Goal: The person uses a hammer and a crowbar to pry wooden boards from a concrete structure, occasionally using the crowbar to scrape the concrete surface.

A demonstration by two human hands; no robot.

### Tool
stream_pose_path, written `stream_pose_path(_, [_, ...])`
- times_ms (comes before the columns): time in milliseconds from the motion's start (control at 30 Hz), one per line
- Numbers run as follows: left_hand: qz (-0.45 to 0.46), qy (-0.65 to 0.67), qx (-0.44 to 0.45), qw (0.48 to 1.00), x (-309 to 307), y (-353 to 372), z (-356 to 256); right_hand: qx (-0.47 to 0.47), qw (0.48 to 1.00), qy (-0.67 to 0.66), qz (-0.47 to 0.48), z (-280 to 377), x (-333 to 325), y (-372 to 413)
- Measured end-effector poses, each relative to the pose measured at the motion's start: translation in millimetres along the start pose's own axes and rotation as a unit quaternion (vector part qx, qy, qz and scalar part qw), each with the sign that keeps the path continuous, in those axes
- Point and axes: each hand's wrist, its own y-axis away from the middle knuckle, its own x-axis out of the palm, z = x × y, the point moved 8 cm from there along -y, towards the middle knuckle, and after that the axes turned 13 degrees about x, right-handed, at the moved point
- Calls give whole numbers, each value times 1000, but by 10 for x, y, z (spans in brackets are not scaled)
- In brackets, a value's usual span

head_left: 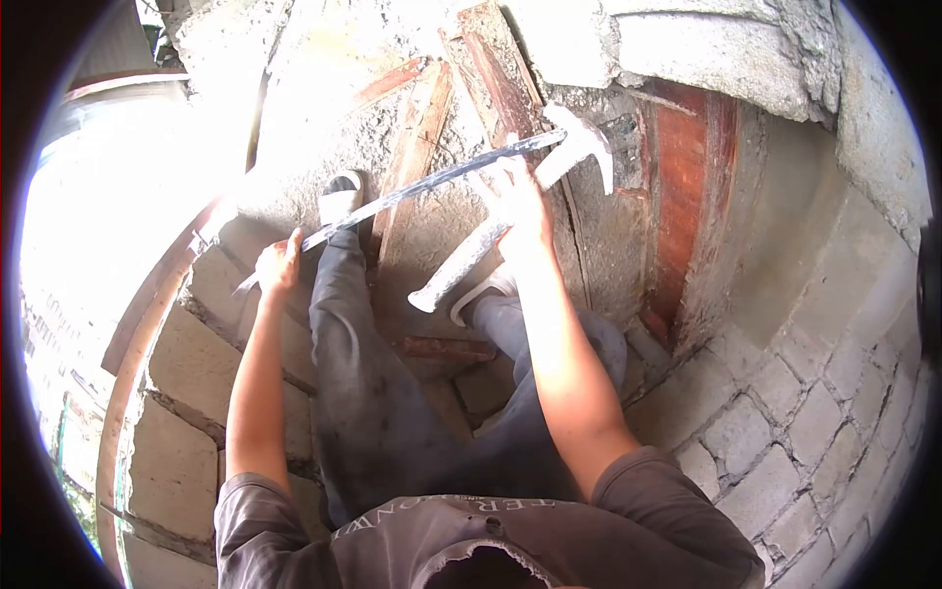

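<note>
The left hand (279, 263), toward half past nine, has its grip closed round the lower end of a long metal bar (422, 185) that slants up to one o'clock. At one o'clock the right hand (520, 201) has its grip clamped on the handle of a claw hammer (466, 263), its fingertips up by the bar; whether they press it cannot be told. The hammer's head lies just beyond that hand, beside the bar's upper end. Light lettering crosses the dark T-shirt (608, 535) at six o'clock, too warped to read in full. A reddish wooden panel (677, 187) stands at two o'clock, block masonry (775, 481) at four.
</note>
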Motion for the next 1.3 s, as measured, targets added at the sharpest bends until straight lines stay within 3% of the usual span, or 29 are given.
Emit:
stream_pose_path(67, [20, -3, -6, 1000, 92, -69, 75, -3, 1000, 1, 0, -28, -17, -23])
stream_pose_path(100, [9, -9, 37, 999, 133, -105, 76, -2, 1000, 4, -7, -45, -38, 41])
stream_pose_path(167, [-11, -9, 82, 997, 74, -196, 32, -8, 995, 98, -8, 5, 30, 183])
stream_pose_path(200, [37, -23, 58, 997, 51, -209, -3, -20, 990, 140, 13, 28, 41, 263])
stream_pose_path(233, [83, -37, 34, 995, 18, -212, -36, -42, 987, 155, -21, 44, -20, 334])
stream_pose_path(300, [81, -27, 51, 995, -60, -202, -86, -30, 974, 202, -97, 16, -186, 486])
stream_pose_path(400, [104, -29, 39, 993, -136, -256, -85, -107, 976, 179, -67, 79, 1, 738])
stream_pose_path(633, [103, -21, 61, 993, -58, -269, -50, -40, 952, 206, -223, 150, -198, 673])
stream_pose_path(700, [143, -14, 62, 988, 125, -315, 86, -71, 984, 100, -128, 226, -109, 659])
stream_pose_path(733, [145, -17, 64, 987, 192, -333, 156, -91, 980, 96, -148, 236, -205, 647])
stream_pose_path(833, [98, -8, 125, 987, 384, -292, 259, -14, 968, 139, -208, 57, -447, 456])
stream_pose_path(900, [41, -76, 181, 980, 197, -257, 104, 7, 974, 138, -182, 80, -392, 472])
stream_pose_path(1033, [88, -27, 9, 996, -80, -166, -49, -47, 977, 108, -178, 239, -271, 693])
stream_pose_path(1067, [27, -42, 92, 995, 62, -217, 120, -48, 980, 92, -168, 273, -235, 720])
stream_pose_path(1167, [-22, -59, 155, 986, 3, -163, 7, -15, 981, 98, -166, 221, -200, 667])
stream_pose_path(1200, [24, -24, 29, 999, -65, -160, 22, 2, 977, 114, -181, 189, -219, 610])
stream_pose_path(1300, [17, -14, 19, 1000, -137, -75, -74, 6, 976, 123, -178, 247, -127, 660])
